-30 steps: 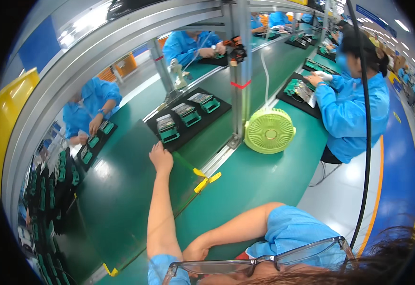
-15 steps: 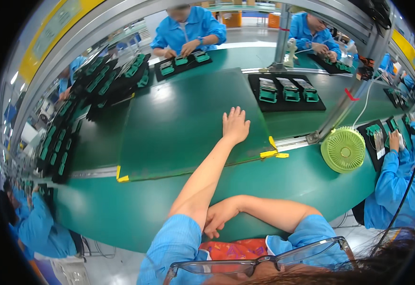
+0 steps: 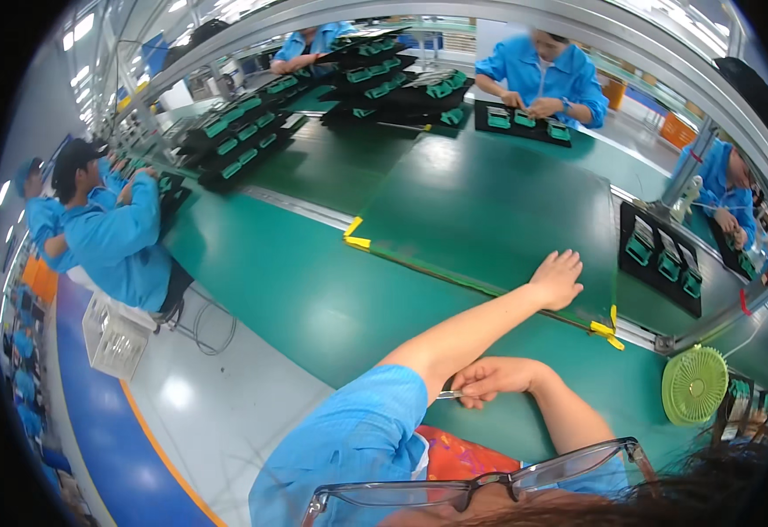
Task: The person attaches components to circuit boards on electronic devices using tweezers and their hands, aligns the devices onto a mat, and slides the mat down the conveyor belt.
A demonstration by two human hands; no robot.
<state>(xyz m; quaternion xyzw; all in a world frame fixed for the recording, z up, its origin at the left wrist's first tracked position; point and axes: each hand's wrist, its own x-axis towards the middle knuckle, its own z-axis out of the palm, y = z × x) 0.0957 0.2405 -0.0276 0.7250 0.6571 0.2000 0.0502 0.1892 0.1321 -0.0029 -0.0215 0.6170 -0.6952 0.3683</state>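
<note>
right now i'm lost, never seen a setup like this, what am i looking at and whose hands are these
No robot here: a person works bare-handed, filmed by a fisheye camera on their own head, so straight edges bend. The left hand, the farther one, lies palm down, apparently on a dark green mat near its edge. The right hand, closer in, holds a thin silvery thing, too hidden to name. Right of the mat lies a black tray with three green-and-silver parts; a green fan stands nearer.
</note>
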